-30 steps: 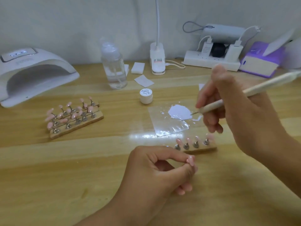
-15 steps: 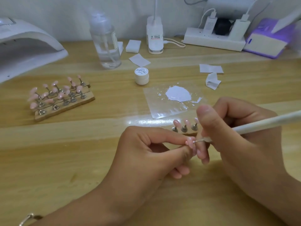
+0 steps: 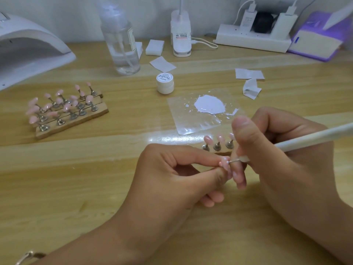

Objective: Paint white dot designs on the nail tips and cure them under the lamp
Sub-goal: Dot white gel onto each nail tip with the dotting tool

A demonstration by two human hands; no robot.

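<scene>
My left hand (image 3: 172, 180) pinches a small pink nail tip (image 3: 224, 163) between thumb and forefinger, low over the table. My right hand (image 3: 282, 165) grips a white dotting pen (image 3: 313, 137), and its metal point touches that nail tip. Just behind my hands a wooden holder (image 3: 217, 145) carries three visible pink tips on metal stands, its right end hidden by my right thumb. A clear sheet (image 3: 191, 119) with a white paint blob (image 3: 210, 107) lies beyond it. The white curing lamp (image 3: 28, 52) stands at the far left.
Wooden holders with several pink tips (image 3: 66, 109) sit at the left. A small white paint jar (image 3: 165, 83), a clear pump bottle (image 3: 122, 41), paper wipes (image 3: 249, 80), a desk lamp base (image 3: 181, 33), a power strip (image 3: 252, 39) and a purple box (image 3: 317, 41) line the back.
My right hand came down from the paint blob to my left hand, and the pen's point now touches the pinched nail tip. The view has tilted lower and closer.
</scene>
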